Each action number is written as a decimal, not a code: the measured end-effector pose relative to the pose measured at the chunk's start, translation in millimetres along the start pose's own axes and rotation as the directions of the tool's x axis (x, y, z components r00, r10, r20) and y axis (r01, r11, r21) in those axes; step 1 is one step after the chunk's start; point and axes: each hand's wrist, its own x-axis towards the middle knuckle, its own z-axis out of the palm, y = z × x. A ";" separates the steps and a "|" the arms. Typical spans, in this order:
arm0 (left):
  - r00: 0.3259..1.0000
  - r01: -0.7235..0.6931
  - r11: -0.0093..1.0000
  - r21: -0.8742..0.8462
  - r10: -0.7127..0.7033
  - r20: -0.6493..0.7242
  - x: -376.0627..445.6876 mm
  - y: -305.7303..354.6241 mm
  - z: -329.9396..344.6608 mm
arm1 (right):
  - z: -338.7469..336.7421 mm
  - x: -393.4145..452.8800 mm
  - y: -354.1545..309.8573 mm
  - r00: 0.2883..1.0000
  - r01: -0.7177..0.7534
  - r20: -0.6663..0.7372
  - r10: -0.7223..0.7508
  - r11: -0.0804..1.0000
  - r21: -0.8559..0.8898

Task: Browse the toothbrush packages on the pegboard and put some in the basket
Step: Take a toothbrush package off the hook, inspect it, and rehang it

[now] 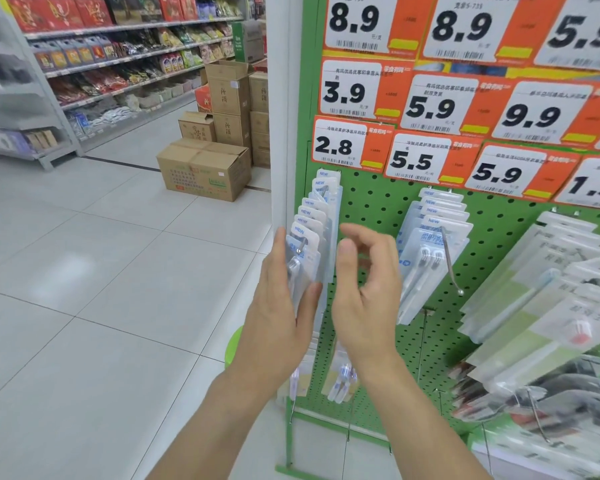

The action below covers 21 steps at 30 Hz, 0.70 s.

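Note:
A green pegboard (pixel 378 206) carries hooks with hanging toothbrush packages. On the leftmost hook hangs a row of clear and white packages marked NEW. My left hand (pixel 278 313) grips the front toothbrush package (pixel 305 247) of that row, thumb on its right edge and fingers along its left side. My right hand (pixel 364 299) hovers just right of it with loosely curled fingers, holding nothing. A second row of packages (pixel 430 244) hangs further right. A bright green rounded object (pixel 234 344), perhaps the basket, shows low behind my left wrist, mostly hidden.
Orange and white price tags (pixel 420 105) cover the upper board. More packages (pixel 551 289) crowd the hooks at the right. A white post (pixel 283 133) edges the board. Cardboard boxes (pixel 205 168) stand on the tiled floor, with stocked shelves (pixel 118 64) behind.

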 end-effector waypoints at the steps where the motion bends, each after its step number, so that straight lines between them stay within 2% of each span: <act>1: 1.000 0.003 1.000 -0.002 -0.003 -0.002 1.9 1.6 0.9 | 1.5 8.7 2.4 1.000 -0.024 -0.015 0.024 1.000 -0.005; 4: 0.999 0.021 1.000 -0.001 -0.021 -0.025 3.7 4.0 2.2 | 7.4 34.5 12.0 0.996 -0.090 -0.007 0.090 0.995 -0.034; 10: 0.998 0.067 0.998 -0.004 -0.067 -0.015 5.1 4.1 2.7 | 18.1 76.8 26.2 0.971 -0.205 0.103 0.218 0.971 -0.122; 16: 0.997 0.071 0.997 -0.023 -0.071 -0.009 7.7 5.0 1.9 | 25.7 89.7 33.3 0.983 -0.149 0.068 0.169 0.960 -0.235; 21: 0.997 0.080 0.996 -0.026 -0.080 -0.004 10.8 6.7 0.5 | 23.0 87.9 30.0 0.982 -0.169 0.056 0.182 0.968 -0.185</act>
